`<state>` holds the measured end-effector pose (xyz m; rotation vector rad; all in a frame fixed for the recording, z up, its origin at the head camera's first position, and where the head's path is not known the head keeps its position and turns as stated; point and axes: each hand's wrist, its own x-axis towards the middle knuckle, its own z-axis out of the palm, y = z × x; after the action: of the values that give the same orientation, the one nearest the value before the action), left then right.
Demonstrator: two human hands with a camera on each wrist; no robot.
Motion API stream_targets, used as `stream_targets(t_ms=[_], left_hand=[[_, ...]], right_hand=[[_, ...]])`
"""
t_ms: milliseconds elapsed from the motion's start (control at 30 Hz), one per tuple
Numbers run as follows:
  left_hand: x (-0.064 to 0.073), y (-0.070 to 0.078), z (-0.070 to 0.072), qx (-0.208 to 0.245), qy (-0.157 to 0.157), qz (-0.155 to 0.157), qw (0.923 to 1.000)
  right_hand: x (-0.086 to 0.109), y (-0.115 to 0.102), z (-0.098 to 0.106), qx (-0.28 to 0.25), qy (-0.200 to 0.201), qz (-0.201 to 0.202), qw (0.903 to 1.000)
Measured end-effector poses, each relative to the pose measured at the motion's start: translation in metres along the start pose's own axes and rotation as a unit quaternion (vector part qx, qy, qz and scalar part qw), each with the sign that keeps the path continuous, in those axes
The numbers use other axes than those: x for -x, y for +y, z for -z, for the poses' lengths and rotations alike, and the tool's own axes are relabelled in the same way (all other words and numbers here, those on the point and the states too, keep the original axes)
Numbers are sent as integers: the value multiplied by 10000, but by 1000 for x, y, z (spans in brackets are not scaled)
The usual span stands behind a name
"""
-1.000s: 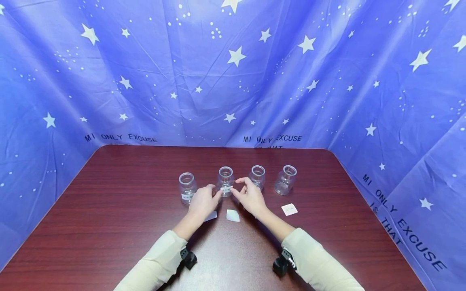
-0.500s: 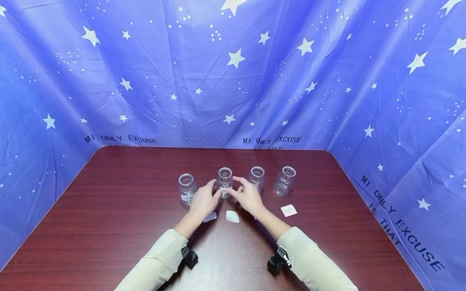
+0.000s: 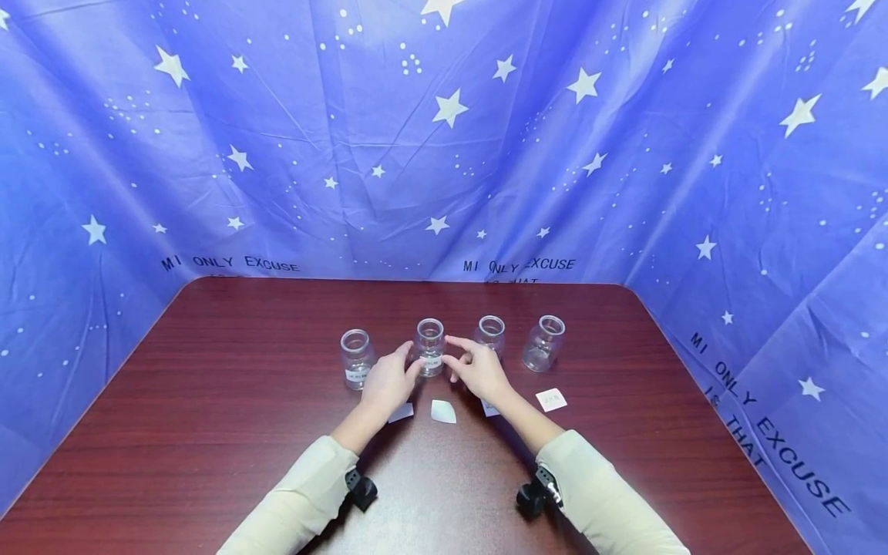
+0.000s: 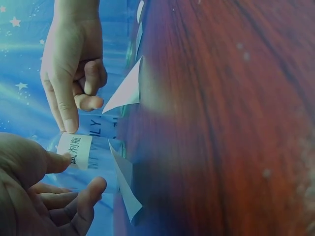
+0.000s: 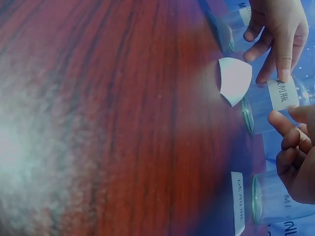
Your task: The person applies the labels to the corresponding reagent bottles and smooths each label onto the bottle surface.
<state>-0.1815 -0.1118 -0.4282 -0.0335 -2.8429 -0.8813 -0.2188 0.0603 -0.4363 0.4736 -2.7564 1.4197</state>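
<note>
A clear glass jar (image 3: 430, 336) stands upright between both hands, with a white handwritten label (image 4: 81, 150) on its near side. My left hand (image 3: 387, 383) holds the jar from the left, thumb on the label and fingers reaching round the side. From the right, my right hand (image 3: 482, 378) has its thumb at the label's right edge and its index finger along the jar's shoulder; its other fingers are curled. Left of them stands another jar (image 3: 356, 353) bearing a similar label (image 3: 357, 376), partly hidden by the left hand.
Two more glass jars stand to the right, one (image 3: 491, 330) partly behind the right hand, the other (image 3: 545, 351) farther right. Curled paper pieces (image 3: 444, 412) (image 3: 401, 414) lie in front. Written labels lie near the right forearm (image 3: 489, 408) and farther right (image 3: 552, 399). A star-patterned curtain (image 3: 444, 154) borders the table.
The right thumb moved left across the label, then back to its right edge, so the writing shows again. The left fingers shifted slightly up along the jar. The jars stayed in place.
</note>
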Motion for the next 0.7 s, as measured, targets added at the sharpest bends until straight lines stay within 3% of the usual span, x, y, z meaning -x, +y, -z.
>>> stream_targets(t_ms=[267,700], left_hand=[[-2,-2,-4,-202,-187,28,9996],[-3,0,-4,-193,-297,173,9992]], right_hand=[[-1,4,-6,-134,-130,-277,9994],[-1,4,-8,289,-180,-19,9994]])
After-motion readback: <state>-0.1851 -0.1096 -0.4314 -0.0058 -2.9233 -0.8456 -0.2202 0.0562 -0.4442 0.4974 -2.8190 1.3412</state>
